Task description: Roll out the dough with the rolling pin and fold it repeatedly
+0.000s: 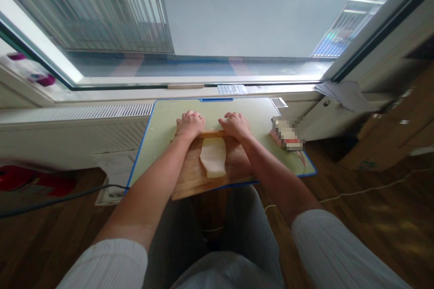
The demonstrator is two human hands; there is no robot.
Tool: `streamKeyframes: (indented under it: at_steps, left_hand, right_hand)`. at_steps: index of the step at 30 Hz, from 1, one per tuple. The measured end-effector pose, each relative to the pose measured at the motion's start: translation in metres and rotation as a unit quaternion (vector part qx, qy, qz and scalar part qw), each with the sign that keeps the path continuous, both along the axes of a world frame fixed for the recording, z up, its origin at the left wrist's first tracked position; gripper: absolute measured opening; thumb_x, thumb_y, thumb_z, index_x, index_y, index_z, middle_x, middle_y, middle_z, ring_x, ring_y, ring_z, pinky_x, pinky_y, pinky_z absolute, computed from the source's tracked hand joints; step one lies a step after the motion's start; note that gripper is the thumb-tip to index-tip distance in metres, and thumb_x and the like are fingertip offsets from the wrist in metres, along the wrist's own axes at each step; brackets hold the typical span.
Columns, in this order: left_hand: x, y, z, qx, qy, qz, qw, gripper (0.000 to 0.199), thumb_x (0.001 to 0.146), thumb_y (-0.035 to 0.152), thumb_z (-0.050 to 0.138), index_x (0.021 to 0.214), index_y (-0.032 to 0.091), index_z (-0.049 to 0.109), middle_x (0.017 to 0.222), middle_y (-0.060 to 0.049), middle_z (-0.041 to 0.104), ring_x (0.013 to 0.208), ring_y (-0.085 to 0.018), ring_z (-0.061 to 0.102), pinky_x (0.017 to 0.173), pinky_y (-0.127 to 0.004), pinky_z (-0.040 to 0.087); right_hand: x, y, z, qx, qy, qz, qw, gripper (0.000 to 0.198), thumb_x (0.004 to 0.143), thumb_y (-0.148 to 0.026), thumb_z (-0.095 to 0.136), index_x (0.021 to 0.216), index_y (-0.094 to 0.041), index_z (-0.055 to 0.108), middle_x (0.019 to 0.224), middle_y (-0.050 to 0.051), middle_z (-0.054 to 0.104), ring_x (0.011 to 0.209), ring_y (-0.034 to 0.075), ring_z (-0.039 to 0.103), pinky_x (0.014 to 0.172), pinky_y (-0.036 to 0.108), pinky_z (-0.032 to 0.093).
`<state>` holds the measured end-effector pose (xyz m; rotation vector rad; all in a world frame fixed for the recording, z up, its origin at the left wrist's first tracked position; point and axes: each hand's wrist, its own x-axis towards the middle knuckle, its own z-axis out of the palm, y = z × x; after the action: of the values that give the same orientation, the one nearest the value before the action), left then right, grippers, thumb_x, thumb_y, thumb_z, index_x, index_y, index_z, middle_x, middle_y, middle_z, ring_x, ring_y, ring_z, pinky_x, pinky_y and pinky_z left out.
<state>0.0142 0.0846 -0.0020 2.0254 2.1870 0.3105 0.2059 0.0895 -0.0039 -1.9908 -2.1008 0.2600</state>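
Note:
A wooden rolling pin (212,134) lies crosswise at the far end of a flat, pale piece of dough (213,158). My left hand (190,123) is closed over the pin's left end, and my right hand (236,125) over its right end. Both ends are hidden under my hands. The dough is longer than it is wide, with uneven sides, and rests on a wooden board (190,179). Beneath the board is a light green tabletop (161,128) with a blue edge.
On the tabletop's right side sits a blurred-out item (288,134). Beyond the table are a radiator (111,111) and a large window. Papers (346,95) lie at the right on the sill, a white and purple bottle (32,71) at the left. A dark cable (68,198) reaches the table's left edge.

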Motion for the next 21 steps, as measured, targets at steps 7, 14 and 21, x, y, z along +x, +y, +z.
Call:
streamKeyframes:
  at_steps: [7,14,21]
  left_hand:
    - [0.001,0.007,0.002,0.0,0.001,-0.001,1.0,0.048,0.103,0.04,0.038,0.129,0.024,0.076,0.144,-0.018,0.067,0.133,-0.037,0.06,0.109,-0.055,0.05]
    - [0.001,-0.008,0.001,-0.005,0.004,-0.018,1.0,0.05,0.104,0.043,0.037,0.129,0.026,0.076,0.145,-0.017,0.068,0.132,-0.038,0.06,0.11,-0.057,0.049]
    - [0.004,-0.033,-0.001,0.004,0.014,-0.023,1.0,0.05,0.105,0.045,0.036,0.131,0.03,0.076,0.149,-0.014,0.067,0.135,-0.037,0.058,0.112,-0.059,0.045]
  right_hand:
    - [0.0,0.007,-0.002,-0.003,0.003,-0.006,1.0,0.051,0.1,-0.048,0.051,0.136,-0.019,0.074,0.142,0.015,0.072,0.133,0.033,0.063,0.113,0.042,0.048]
    - [0.0,-0.014,-0.002,0.009,-0.013,-0.001,1.0,0.051,0.102,-0.051,0.05,0.136,-0.021,0.074,0.138,0.015,0.073,0.131,0.034,0.062,0.113,0.044,0.046]
    - [-0.001,-0.044,-0.001,0.01,-0.037,-0.006,0.999,0.052,0.106,-0.057,0.048,0.138,-0.024,0.072,0.144,0.014,0.071,0.134,0.034,0.06,0.111,0.046,0.046]
